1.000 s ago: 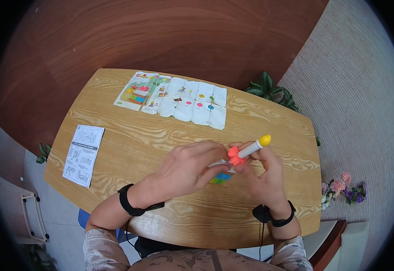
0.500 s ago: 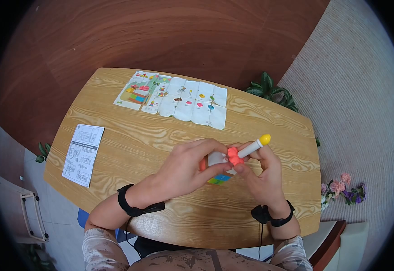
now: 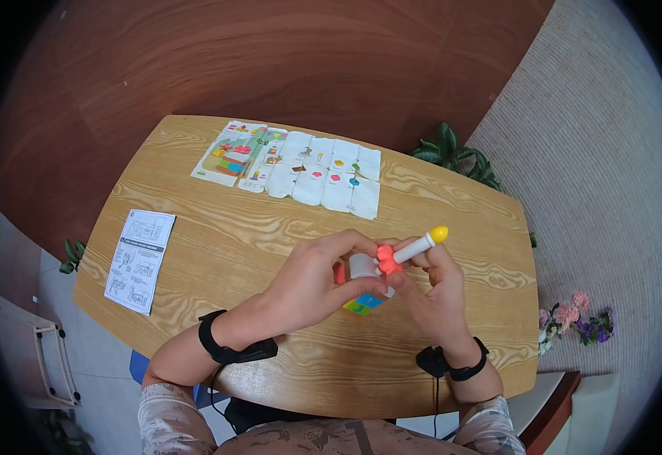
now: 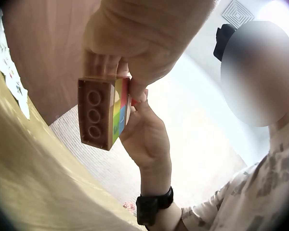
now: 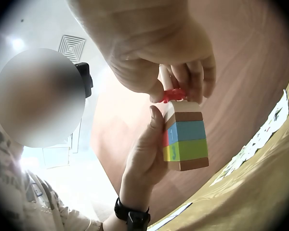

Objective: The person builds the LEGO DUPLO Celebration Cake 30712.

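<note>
My left hand (image 3: pixel 300 284) grips a stack of bricks (image 3: pixel 367 301), its white top tilted toward the right. In the right wrist view the stack (image 5: pixel 191 131) shows brown, blue and green layers; the hollow brown underside (image 4: pixel 94 114) faces the left wrist camera. My right hand (image 3: pixel 438 297) pinches a coral-red flower piece (image 3: pixel 386 260) with a white candle (image 3: pixel 414 249), yellow at its tip, rising from it. The flower lies against or very close to the stack's white top; fingers partly hide where they meet.
Unfolded picture sheets (image 3: pixel 308 171) lie at the table's far side, and a printed instruction sheet (image 3: pixel 139 262) lies at the left. Wood-grain tabletop (image 3: pixel 224 243) surrounds the hands. Beyond the right edge are a leafy plant (image 3: pixel 452 152) and flowers (image 3: pixel 577 322).
My right hand has moved slightly left with the flower and candle. More of the stack's white top and coloured side now shows between the hands.
</note>
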The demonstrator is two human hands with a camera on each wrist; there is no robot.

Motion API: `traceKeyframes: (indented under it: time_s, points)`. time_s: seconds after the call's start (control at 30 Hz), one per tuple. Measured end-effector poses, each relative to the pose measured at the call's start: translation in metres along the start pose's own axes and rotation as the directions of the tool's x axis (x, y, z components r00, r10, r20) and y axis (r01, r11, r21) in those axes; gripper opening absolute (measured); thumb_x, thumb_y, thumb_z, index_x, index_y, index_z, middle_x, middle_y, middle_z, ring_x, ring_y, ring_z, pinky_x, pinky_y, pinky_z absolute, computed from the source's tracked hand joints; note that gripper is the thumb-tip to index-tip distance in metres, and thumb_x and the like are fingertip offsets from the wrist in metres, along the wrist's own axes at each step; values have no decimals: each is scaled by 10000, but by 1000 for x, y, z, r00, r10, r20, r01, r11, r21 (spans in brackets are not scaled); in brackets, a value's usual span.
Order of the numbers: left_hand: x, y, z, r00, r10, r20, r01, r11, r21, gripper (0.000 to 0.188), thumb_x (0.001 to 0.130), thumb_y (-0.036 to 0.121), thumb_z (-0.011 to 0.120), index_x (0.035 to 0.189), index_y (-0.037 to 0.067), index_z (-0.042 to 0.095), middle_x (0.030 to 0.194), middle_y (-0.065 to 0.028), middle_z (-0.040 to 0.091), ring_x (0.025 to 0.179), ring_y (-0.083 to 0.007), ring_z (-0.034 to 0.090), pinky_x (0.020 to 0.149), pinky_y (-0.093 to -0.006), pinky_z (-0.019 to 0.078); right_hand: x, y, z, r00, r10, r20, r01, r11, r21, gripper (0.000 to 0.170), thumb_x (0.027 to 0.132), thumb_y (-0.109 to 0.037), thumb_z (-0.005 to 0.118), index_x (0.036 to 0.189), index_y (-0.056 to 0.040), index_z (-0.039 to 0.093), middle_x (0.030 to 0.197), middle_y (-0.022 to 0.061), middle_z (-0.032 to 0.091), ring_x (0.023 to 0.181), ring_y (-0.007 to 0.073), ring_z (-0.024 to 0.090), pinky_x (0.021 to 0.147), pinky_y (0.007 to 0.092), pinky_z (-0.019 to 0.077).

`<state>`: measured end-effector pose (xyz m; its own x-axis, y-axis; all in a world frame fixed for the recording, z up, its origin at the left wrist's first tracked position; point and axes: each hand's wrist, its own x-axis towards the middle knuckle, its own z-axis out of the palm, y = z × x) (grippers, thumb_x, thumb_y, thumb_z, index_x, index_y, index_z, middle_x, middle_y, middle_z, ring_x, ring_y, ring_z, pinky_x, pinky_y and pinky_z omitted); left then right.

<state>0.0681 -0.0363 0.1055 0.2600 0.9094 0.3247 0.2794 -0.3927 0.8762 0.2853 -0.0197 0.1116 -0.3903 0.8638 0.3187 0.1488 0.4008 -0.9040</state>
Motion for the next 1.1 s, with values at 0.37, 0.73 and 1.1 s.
traceKeyframes:
  time_s: [0.37, 0.73, 1.1]
  points:
    - [-2, 10, -1, 998, 2, -59, 1, 999, 39, 499, 773, 124, 940, 1175, 4, 669, 1138, -135, 748, 1040, -230, 752, 909, -352, 609, -2, 2, 0, 1000, -20, -8, 20, 1000, 22, 322, 932, -30, 776, 1206, 30, 619, 1193, 155, 749, 1126, 226, 719, 986, 364, 556]
    - [-2, -1, 1, 959, 255, -121, -243, 964, 107, 363, 797, 159, 904, 1073, 54, 693, 1100, -111, 773, 768, -266, 709, 675, -338, 569, -5, 0, 2, 998, -60, -35, 59, 998, -27, 332, 905, -67, 817, 1173, 23, 645, 1191, 159, 751, 1105, 247, 732, 976, 375, 561]
    - [-1, 2, 1, 998, 63, -7, -62, 987, 146, 419, 805, 146, 905, 1120, 28, 656, 1133, -141, 743, 975, -284, 723, 832, -353, 584, 0, 1, -6, 999, -17, 47, 23, 991, -130, 351, 865, -35, 839, 1173, 7, 676, 1123, 137, 776, 1082, 238, 753, 955, 357, 575]
